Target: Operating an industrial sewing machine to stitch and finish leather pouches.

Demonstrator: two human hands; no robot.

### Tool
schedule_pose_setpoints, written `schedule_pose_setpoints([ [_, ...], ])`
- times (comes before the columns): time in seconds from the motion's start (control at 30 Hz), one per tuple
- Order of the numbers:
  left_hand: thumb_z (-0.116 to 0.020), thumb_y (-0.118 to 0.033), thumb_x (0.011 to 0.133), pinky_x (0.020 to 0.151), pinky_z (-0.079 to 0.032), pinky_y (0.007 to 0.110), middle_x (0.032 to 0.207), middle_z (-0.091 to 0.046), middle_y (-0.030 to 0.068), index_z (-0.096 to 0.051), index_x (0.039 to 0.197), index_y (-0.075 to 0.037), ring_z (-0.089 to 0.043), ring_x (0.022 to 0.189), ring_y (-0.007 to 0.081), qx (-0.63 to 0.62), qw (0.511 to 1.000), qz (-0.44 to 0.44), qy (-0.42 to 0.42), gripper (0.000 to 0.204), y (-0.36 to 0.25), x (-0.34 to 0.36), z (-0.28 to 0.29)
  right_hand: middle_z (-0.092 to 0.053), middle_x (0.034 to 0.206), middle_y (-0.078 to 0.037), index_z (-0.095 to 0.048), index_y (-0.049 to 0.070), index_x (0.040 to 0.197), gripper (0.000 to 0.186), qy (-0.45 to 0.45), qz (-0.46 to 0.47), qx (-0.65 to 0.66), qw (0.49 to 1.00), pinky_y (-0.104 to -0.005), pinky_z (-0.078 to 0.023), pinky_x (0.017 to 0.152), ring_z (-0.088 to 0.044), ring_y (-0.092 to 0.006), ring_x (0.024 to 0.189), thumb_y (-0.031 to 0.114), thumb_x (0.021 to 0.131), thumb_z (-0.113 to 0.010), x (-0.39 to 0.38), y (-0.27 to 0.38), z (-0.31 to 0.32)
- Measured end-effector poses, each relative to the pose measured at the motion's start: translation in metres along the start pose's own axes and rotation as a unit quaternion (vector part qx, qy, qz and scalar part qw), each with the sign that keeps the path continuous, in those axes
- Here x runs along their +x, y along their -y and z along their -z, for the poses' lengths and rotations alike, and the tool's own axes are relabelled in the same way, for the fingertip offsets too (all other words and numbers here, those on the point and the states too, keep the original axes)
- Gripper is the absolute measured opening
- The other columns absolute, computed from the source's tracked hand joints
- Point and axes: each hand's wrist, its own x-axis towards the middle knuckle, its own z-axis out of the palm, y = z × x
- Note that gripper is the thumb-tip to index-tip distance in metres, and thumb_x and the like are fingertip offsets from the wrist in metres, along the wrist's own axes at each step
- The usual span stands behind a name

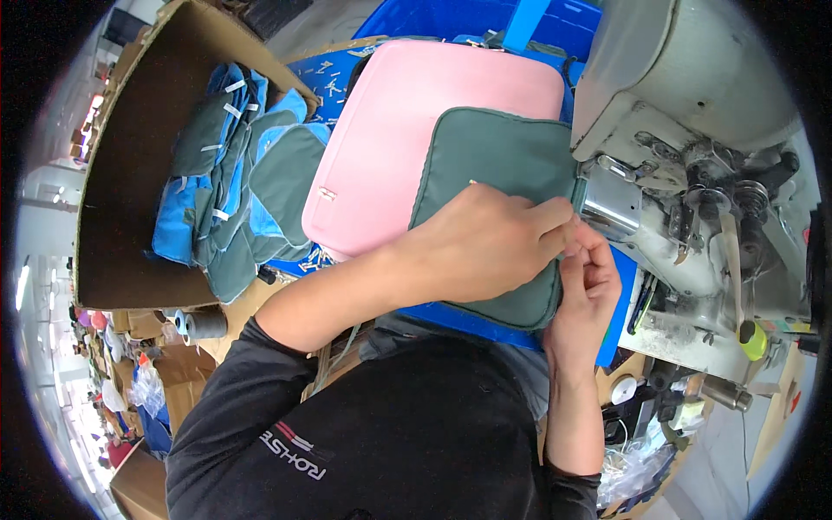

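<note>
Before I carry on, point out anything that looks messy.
Small pale bits lie strewn beside the pink case, like litter. Green-and-blue pieces stick out past the box in an uneven heap.

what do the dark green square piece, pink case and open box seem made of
Dark green square piece: probably matte synthetic fabric; the surface is smooth, with a textured edge.
Pink case: matte, perhaps padded fabric or faux leather; it looks smooth and thick, but no weave is readable.
Open box: cardboard, by its dull brown walls and thin cut edges.
</note>
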Motion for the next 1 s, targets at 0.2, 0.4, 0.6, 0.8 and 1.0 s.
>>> schedule_pose_setpoints([
  [0.2, -0.063, -0.012, 0.078, 0.049, -0.051, 0.032, 0.086, -0.056, -0.0003, -0.064, 0.089, -0.008, -0.065, 0.067, 0.0166, -0.001, 1.0, 0.01, 0.002, 0.012, 0.007, 0.007, -0.005, -0.068, 0.097, -0.002, -0.06, -0.002, 0.117, 0.021, -0.03, -0.002, 0.01, 0.999, -0.0172, -0.045, 0.074, -0.059, -0.0027, 0.084, 0.006, 0.098, -0.056, 0.01, 0.001, -0.003],
  [0.4, -0.062, -0.014, 0.08, 0.051, -0.051, 0.032, 0.091, -0.059, 0.0017, -0.067, 0.098, -0.005, -0.065, 0.069, 0.0177, 0.028, 1.0, 0.004, 0.007, 0.021, 0.012, 0.011, -0.005, -0.069, 0.101, -0.004, -0.061, -0.002, 0.117, 0.021, -0.033, 0.01, -0.013, 0.999, -0.0177, -0.045, 0.075, -0.059, -0.0036, 0.086, 0.008, 0.099, -0.056, 0.013, 0.003, -0.004],
  [0.6, -0.061, -0.016, 0.082, 0.051, -0.051, 0.032, 0.092, -0.059, 0.0037, -0.066, 0.108, -0.003, -0.065, 0.068, 0.0172, 0.052, 0.998, -0.009, 0.016, 0.03, 0.012, 0.013, -0.005, -0.07, 0.093, -0.004, -0.062, -0.001, 0.114, 0.02, -0.039, 0.007, -0.016, 0.999, -0.0188, -0.047, 0.068, -0.061, -0.004, 0.078, 0.01, 0.099, -0.057, 0.012, 0.005, 0.0],
  [0.8, -0.061, -0.017, 0.082, 0.051, -0.051, 0.032, 0.094, -0.058, 0.0025, -0.066, 0.109, -0.003, -0.065, 0.069, 0.0163, 0.039, 0.999, 0.008, 0.001, 0.031, 0.011, 0.012, -0.004, -0.07, 0.095, -0.005, -0.062, -0.001, 0.113, 0.018, -0.041, 0.01, -0.021, 0.999, -0.0196, -0.048, 0.07, -0.062, -0.005, 0.08, 0.009, 0.099, -0.056, 0.012, 0.006, -0.002],
  [1.0, -0.061, -0.016, 0.081, 0.051, -0.051, 0.032, 0.094, -0.057, 0.0012, -0.067, 0.109, -0.007, -0.065, 0.069, 0.0156, 0.023, 1.0, 0.007, -0.019, 0.03, 0.013, 0.01, -0.008, -0.07, 0.095, -0.005, -0.063, -0.001, 0.111, 0.017, -0.051, 0.032, -0.037, 0.997, -0.0194, -0.047, 0.071, -0.061, -0.0044, 0.08, 0.008, 0.099, -0.056, 0.015, 0.004, -0.005],
])
